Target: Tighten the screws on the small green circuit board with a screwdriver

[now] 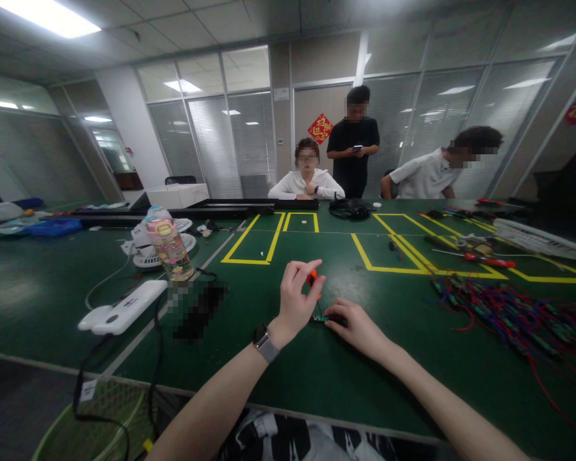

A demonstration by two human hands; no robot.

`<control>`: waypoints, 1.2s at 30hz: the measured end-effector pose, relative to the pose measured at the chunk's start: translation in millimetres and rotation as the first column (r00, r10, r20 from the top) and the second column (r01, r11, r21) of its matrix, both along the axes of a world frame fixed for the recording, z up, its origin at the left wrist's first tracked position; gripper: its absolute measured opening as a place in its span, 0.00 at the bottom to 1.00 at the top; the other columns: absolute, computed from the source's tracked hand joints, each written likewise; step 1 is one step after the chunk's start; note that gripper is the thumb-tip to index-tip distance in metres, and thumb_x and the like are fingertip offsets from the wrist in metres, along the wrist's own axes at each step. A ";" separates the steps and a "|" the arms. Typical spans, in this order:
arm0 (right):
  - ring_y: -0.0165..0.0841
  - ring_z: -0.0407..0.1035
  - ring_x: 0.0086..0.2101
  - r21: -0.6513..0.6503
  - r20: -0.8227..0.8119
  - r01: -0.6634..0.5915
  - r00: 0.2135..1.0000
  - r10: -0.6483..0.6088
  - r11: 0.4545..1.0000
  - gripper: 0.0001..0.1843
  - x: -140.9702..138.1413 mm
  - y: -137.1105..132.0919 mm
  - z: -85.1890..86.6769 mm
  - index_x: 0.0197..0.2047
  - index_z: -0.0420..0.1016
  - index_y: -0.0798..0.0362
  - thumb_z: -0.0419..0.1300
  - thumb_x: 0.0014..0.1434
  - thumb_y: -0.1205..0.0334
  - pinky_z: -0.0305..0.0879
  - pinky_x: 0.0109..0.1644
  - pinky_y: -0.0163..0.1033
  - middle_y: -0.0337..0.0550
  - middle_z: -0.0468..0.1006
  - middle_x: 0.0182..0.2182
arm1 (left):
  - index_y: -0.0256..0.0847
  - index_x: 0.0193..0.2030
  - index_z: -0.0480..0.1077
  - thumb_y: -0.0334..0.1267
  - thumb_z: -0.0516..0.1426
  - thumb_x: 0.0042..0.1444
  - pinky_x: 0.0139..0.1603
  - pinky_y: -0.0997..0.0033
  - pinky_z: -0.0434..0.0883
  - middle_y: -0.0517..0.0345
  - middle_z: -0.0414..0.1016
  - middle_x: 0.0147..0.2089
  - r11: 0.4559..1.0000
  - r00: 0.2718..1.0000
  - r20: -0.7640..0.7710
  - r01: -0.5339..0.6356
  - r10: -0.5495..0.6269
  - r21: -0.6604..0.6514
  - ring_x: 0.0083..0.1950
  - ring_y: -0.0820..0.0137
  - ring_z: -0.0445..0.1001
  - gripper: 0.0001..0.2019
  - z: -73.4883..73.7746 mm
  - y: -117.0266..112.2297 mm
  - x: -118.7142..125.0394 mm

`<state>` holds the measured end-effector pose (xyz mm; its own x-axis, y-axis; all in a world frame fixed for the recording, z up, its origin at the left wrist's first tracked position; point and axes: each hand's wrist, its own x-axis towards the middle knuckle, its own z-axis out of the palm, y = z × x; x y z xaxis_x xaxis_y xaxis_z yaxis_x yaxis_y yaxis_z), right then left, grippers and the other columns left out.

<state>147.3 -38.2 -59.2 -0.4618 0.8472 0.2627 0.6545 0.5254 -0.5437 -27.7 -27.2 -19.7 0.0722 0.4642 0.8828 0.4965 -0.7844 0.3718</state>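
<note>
Gripping orange-hndl tool (pixel 312 277): L hand (pixel 295 293) | R hand (pixel 349 320): pinching grn PCB (pixel 319 318) edge

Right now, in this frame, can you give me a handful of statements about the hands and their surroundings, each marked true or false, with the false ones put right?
1. The left hand's grip is around an orange-handled tool. True.
2. The left wrist is bare. False: it wears a watch.
3. The right hand's grip is at a small green circuit board. True.
4. A laptop lies to the person's right. False: a heap of red and blue wires lies there.
5. Everyone ahead is seated. False: one person in black stands, holding a phone.
6. A bottle stands to the left of both hands. True.
</note>
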 end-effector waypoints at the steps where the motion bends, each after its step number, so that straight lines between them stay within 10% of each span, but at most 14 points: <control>1: 0.38 0.70 0.40 0.001 -0.002 -0.003 1.000 0.003 1.000 0.07 -0.1 -0.1 0.2 0.40 0.79 0.53 0.60 0.60 0.66 0.67 0.45 0.40 0.45 0.74 0.37 | 0.42 0.58 0.67 0.37 0.50 0.66 0.44 0.67 0.70 0.54 0.68 0.42 1.000 1.000 -0.002 0.016 -0.016 -0.013 0.43 0.68 0.69 0.15 -0.1 -0.4 0.2; 36: 0.38 0.70 0.40 0.000 0.006 -0.004 1.000 0.004 1.000 0.07 0.3 0.0 0.7 0.40 0.78 0.53 0.59 0.60 0.66 0.67 0.45 0.40 0.45 0.74 0.37 | 0.41 0.58 0.66 0.36 0.50 0.66 0.44 0.68 0.70 0.53 0.68 0.42 0.999 1.000 -0.008 0.019 -0.020 -0.025 0.43 0.68 0.69 0.15 2.4 -1.9 0.4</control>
<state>147.6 -38.1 -58.5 -0.4664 0.8454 0.2602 0.6556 0.5278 -0.5400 -27.3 -29.1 -17.4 0.0886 0.4847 0.8702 0.4843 -0.7844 0.3876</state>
